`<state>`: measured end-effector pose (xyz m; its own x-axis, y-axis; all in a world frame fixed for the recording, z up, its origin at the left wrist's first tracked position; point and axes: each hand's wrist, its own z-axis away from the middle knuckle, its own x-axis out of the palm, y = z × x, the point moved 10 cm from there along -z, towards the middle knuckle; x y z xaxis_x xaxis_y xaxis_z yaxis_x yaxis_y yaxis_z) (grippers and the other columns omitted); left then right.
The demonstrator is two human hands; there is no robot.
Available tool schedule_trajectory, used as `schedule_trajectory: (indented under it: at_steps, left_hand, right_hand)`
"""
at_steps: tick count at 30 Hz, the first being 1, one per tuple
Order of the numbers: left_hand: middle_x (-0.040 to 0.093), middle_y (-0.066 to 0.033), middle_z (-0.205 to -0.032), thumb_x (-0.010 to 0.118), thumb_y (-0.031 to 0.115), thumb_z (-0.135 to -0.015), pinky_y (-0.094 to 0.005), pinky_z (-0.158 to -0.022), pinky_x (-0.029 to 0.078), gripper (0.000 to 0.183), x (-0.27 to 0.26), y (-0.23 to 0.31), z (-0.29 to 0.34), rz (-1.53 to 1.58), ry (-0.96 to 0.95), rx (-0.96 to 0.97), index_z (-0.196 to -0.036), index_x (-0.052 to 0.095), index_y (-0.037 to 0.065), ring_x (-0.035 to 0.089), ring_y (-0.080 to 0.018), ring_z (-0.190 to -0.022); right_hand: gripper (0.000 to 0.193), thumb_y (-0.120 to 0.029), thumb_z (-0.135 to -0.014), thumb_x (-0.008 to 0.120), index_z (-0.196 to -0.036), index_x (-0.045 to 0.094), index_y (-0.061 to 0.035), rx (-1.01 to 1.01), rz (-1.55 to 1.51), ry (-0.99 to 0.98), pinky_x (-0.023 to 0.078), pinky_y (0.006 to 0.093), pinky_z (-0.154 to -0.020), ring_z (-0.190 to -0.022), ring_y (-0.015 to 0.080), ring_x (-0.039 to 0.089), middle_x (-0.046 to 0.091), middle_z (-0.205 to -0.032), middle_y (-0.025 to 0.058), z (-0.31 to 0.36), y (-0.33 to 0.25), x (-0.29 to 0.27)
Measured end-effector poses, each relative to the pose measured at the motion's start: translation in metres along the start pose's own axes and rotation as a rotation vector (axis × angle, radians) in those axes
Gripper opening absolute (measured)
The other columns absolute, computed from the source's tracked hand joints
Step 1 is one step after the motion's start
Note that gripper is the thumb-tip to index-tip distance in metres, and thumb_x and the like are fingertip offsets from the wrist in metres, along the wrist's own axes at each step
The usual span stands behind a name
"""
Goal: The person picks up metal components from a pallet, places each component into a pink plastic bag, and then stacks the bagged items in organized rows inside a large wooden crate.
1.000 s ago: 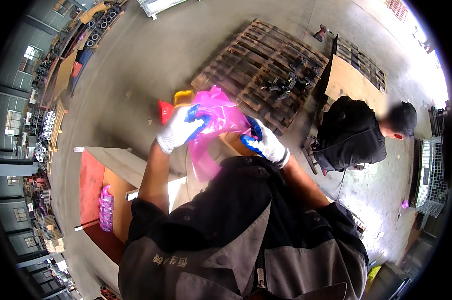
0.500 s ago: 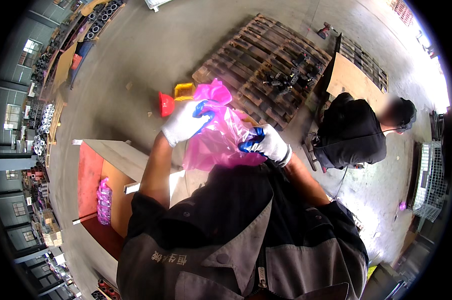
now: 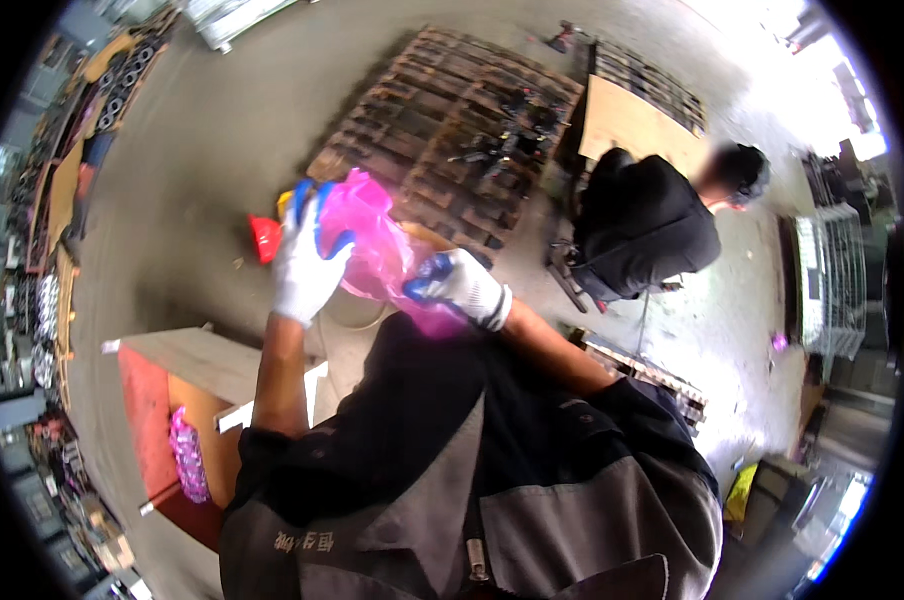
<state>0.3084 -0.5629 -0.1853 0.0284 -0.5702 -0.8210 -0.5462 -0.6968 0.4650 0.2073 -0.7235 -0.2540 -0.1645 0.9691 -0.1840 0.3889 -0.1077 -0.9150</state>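
A crumpled, translucent pink plastic bag [image 3: 367, 225] hangs in front of my body. My right hand [image 3: 467, 288], in a white glove with blue-coated fingers, is closed around the bag's lower right part. Whatever lies inside the gathered plastic cannot be made out. At the bag's left edge, my left hand [image 3: 307, 262] wears the same kind of glove. Its fingers point up and stand apart from the thumb, with pink plastic showing between them. Behind the bag, part of a round tan rim [image 3: 427, 236] shows.
Dark small parts [image 3: 512, 140] lie on a wooden pallet [image 3: 392, 120] ahead. A person in black [image 3: 647, 225] sits at the right by a cardboard sheet [image 3: 637, 125]. At left stands an open box [image 3: 197, 365] holding a pink wrapped bundle [image 3: 188, 455]. A red container [image 3: 265, 238] sits beyond my left hand.
My left hand has opened its fingers and now stands more upright at the bag's edge. The bag looks narrower and more bunched. The whole view has shifted, with the surroundings moving left.
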Motion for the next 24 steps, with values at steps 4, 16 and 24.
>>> schedule_trajectory:
  at_steps: [4,16,24]
  left_hand:
    - [0.05,-0.0127,-0.133,0.08,0.008,-0.081,-0.0366,-0.098,0.049,0.062,-0.016,0.009,0.019,0.184,0.279,-0.109,-0.136,0.051,0.005,0.055,-0.0238,-0.118]
    - [0.071,-0.0049,-0.101,0.073,-0.007,-0.083,-0.0264,-0.085,0.054,0.026,0.125,0.042,0.067,1.116,-0.41,-0.371,-0.106,0.065,-0.001,0.066,-0.011,-0.091]
    - [0.067,0.0006,-0.097,0.064,0.008,-0.096,-0.022,-0.066,0.051,0.02,0.14,-0.007,0.078,1.331,-0.206,-0.788,-0.115,0.064,0.01,0.064,-0.0081,-0.079]
  right_hand:
    - [0.019,-0.009,-0.083,0.079,-0.099,0.074,-0.0001,0.381,-0.223,0.189,0.052,0.028,-0.067,-0.075,0.0083,0.063,0.072,-0.083,0.0023,0.011,0.031,-0.02]
    - [0.023,-0.014,-0.093,0.071,-0.111,0.068,0.0001,0.403,-0.7,0.335,0.054,0.0272,-0.078,-0.088,0.0097,0.064,0.07,-0.099,0.0022,0.011,0.058,0.005]
    - [0.036,-0.033,-0.094,0.071,-0.085,0.073,0.0018,0.453,-0.336,0.45,0.045,0.0231,-0.058,-0.064,0.0054,0.056,0.066,-0.072,-0.0014,0.033,0.059,-0.034]
